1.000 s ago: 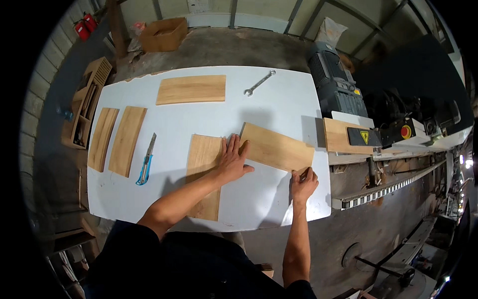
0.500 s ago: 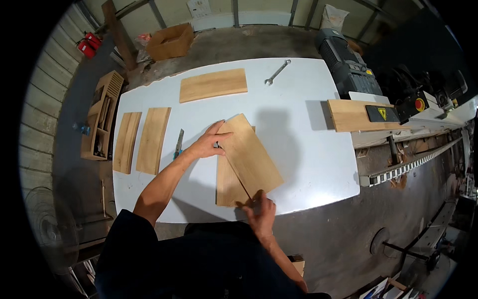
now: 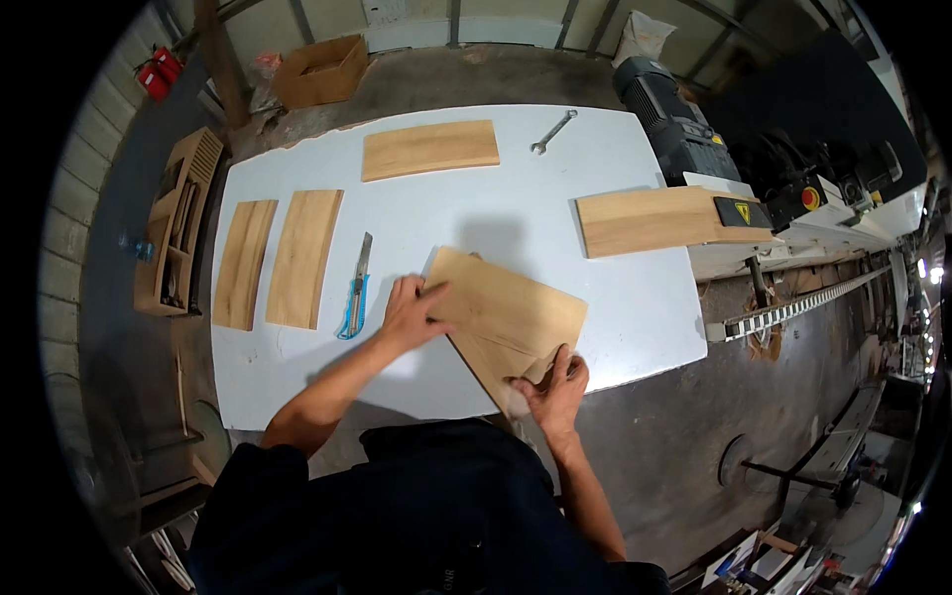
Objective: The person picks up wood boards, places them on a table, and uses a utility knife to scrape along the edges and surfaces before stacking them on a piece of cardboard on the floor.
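Note:
Two pale wooden boards lie crossed at the front of the white table. My left hand [image 3: 412, 315] grips the left end of the upper board [image 3: 508, 296], thumb on its face. At that board's near right corner, my right hand [image 3: 555, 392] has thumb and fingers closed round the edge; a small tan piece [image 3: 540, 369] shows by these fingers, its kind unclear. Beneath, the lower board [image 3: 481, 365] sticks out toward me at a slant. Left of my left hand lies a blue-handled utility knife [image 3: 354, 299], blade out.
Two boards [image 3: 244, 266] [image 3: 304, 260] lie at the table's left, another board [image 3: 430, 150] at the back. A wrench [image 3: 553, 132] rests at the far right. From the machine [image 3: 783, 208], a plank [image 3: 645, 221] juts over the table's right edge. A wooden shelf unit [image 3: 180, 223] stands left.
Both stacked boards have turned, the upper one now lying more crosswise. My right hand has moved up and right with its corner. The machine's plank reaches further left over the table.

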